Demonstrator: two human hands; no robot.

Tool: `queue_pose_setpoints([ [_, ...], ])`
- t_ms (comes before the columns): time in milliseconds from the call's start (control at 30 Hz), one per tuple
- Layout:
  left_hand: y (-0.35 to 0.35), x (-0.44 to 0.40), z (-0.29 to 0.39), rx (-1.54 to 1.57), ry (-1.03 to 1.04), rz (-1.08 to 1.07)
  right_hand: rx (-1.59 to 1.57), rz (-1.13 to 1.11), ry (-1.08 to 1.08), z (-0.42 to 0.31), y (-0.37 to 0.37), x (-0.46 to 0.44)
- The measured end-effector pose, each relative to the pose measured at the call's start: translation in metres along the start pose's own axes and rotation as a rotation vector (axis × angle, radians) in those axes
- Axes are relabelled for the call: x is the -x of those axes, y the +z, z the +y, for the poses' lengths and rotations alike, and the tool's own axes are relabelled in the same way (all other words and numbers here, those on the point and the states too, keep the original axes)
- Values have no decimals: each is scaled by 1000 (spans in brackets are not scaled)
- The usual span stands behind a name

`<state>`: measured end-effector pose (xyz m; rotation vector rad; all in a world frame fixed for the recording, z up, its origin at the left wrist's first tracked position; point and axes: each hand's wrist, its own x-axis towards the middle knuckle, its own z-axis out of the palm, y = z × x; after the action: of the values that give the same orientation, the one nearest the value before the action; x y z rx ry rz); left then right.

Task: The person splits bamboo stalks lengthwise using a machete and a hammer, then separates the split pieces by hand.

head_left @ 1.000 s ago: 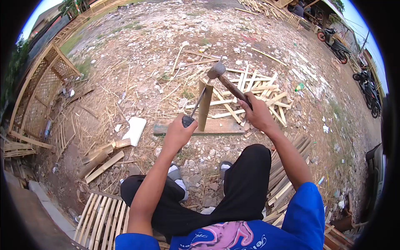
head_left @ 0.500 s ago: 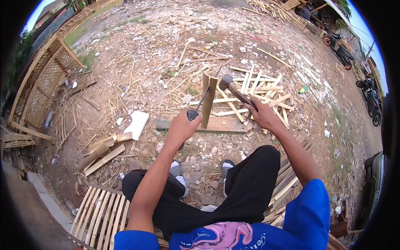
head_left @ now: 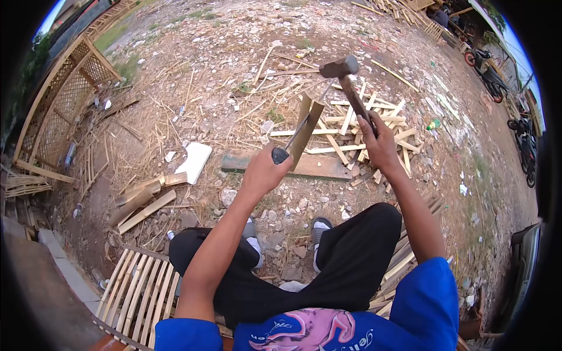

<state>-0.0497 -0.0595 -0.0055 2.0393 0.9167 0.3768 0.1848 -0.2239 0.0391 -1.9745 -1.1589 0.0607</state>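
Note:
My left hand (head_left: 264, 171) is closed around the dark handle of a long-bladed knife (head_left: 280, 155). The blade is lodged in the upper part of a split bamboo piece (head_left: 309, 126), and its tip sticks out on the far side. Tilted to the right, the bamboo stands over a wooden board (head_left: 328, 168) on the ground; I cannot tell whether its lower end touches the board. My right hand (head_left: 380, 143) grips the wooden handle of a hammer (head_left: 355, 96), whose metal head is raised above the blade's tip, apart from it.
Split bamboo strips (head_left: 339, 133) lie piled beyond the board. At the left are a white slab (head_left: 195, 162), bamboo offcuts (head_left: 146, 212) and a lattice panel (head_left: 64, 111). A slatted bamboo rack (head_left: 137, 292) sits by my left leg. Motorbikes (head_left: 486, 73) stand far right.
The hammer has risen away from the blade, its head swinging up and slightly right. The bamboo, upright before, now leans right along with the knife in it.

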Motion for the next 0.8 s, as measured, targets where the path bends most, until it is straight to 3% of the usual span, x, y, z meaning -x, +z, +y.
queue_pose_setpoints([
  [67, 0, -3, -3, -26, 9, 2, 254, -196, 53, 28, 13, 6],
  [100, -1, -3, -6, -46, 15, -3, 232, -251, 129, 22, 11, 4],
  [267, 7, -7, -23, -35, 2, -11, 133, -168, 152, -14, -7, -6],
  [300, 7, -5, -27, -36, -2, -12, 116, -92, 42, -15, -14, -11],
  [367, 4, -2, -29, -59, -13, -55, 64, -77, 115, -44, -32, -21],
  [467, 7, -3, -37, -1, -22, -124, -141, 114, 70, -44, -26, -26],
  [567, 4, -3, -36, 9, 16, -115, -6, 28, -27, -6, 6, -10],
  [633, 6, -2, -33, -4, 33, -85, 279, -191, -33, 19, 27, 4],
  [667, 7, -2, -33, -12, 28, -72, 318, -291, 122, 17, 27, 9],
  [800, 25, 2, -41, 46, -1, -68, 267, -285, 118, 27, 33, 11],
])
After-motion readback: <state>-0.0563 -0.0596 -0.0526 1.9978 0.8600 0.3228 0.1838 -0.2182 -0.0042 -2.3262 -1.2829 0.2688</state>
